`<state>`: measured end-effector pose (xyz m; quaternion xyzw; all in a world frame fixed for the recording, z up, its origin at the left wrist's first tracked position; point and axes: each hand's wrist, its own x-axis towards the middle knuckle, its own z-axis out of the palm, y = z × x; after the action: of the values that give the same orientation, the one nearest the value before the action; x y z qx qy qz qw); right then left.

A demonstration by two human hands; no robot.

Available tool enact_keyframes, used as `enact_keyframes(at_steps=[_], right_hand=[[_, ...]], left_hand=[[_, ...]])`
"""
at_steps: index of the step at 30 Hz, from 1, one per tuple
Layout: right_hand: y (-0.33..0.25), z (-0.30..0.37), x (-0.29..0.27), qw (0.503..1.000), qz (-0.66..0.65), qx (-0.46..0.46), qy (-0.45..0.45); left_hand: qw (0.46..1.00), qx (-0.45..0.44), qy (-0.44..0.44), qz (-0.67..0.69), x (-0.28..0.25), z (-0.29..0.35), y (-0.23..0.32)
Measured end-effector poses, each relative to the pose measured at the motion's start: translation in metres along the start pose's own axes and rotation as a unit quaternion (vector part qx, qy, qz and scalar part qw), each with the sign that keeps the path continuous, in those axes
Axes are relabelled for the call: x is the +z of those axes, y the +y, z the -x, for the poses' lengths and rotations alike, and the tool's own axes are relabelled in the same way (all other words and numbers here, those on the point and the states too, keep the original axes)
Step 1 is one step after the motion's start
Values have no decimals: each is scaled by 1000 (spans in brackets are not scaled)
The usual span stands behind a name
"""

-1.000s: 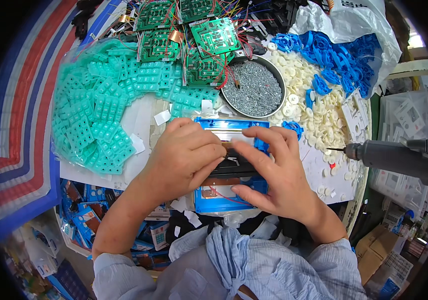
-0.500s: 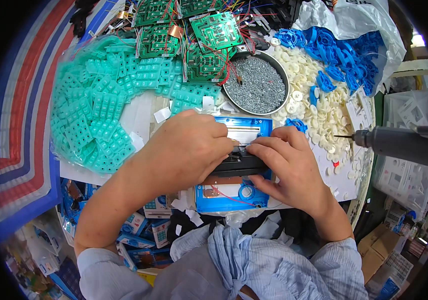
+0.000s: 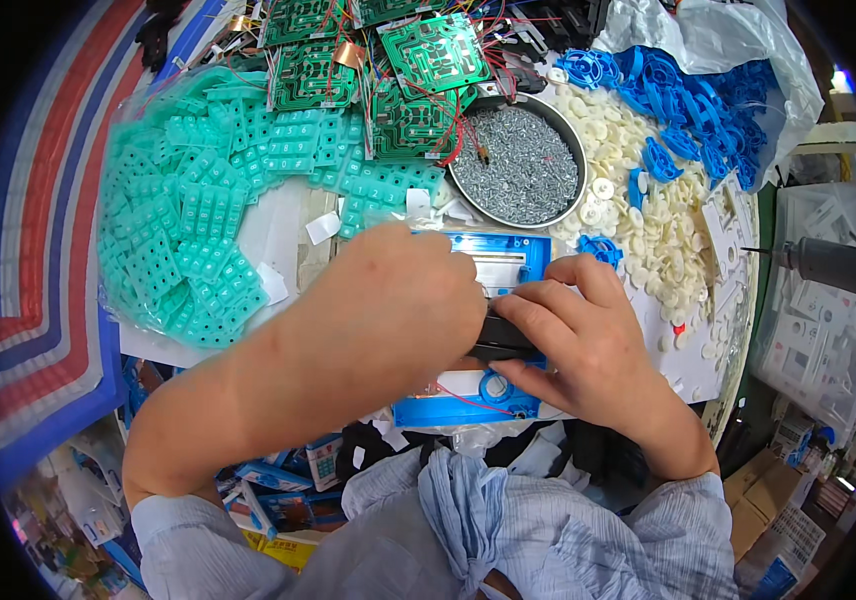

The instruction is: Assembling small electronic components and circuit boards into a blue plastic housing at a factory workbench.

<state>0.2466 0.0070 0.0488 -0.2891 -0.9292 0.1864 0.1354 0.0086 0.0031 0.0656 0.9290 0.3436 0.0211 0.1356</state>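
A blue plastic casing lies flat in front of me, with a red wire and a round blue ring in its near part. Across its middle sits a black plastic part, whose left portion is hidden. My right hand grips that part from the right, fingers on top and thumb at the near side. Curled closed over its left side is my left hand, back of the hand upward. Its fingertips are out of sight, so what they hold cannot be made out.
Turquoise rubber keypads fill the left side. Green circuit boards with wires lie at the back, beside a round metal bowl of screws. Cream discs and blue plastic pieces spread rightward. A power screwdriver juts in from the right.
My left hand has turned over further and shifted right, covering more of the black part. The right hand keeps its grip. The whole view has shifted slightly.
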Motion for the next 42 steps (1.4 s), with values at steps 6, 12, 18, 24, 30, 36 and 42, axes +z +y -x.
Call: enact_keyframes(at_steps=[6, 12, 18, 24, 30, 36, 42], right_hand=[[3, -3, 7, 999, 14, -32, -4], [7, -13, 9, 996, 24, -69, -50], [2, -18, 8, 996, 22, -67, -52], [2, -16, 10, 995, 30, -69, -64], [1, -16, 7, 995, 26, -70, -71], [2, -15, 8, 995, 18, -69, -74], [6, -14, 10, 995, 26, -79, -55]], left_hand=[[999, -35, 15, -12, 4, 13, 22], [994, -63, 91, 9, 22, 19, 28], [975, -92, 159, 124, 37, 27, 27], [918, -179, 114, 334, 35, 19, -5], [896, -185, -14, 403, 25, -5, -24], [893, -182, -32, 411, 26, -12, -27], [939, -121, -1, 323, 25, -19, -31]])
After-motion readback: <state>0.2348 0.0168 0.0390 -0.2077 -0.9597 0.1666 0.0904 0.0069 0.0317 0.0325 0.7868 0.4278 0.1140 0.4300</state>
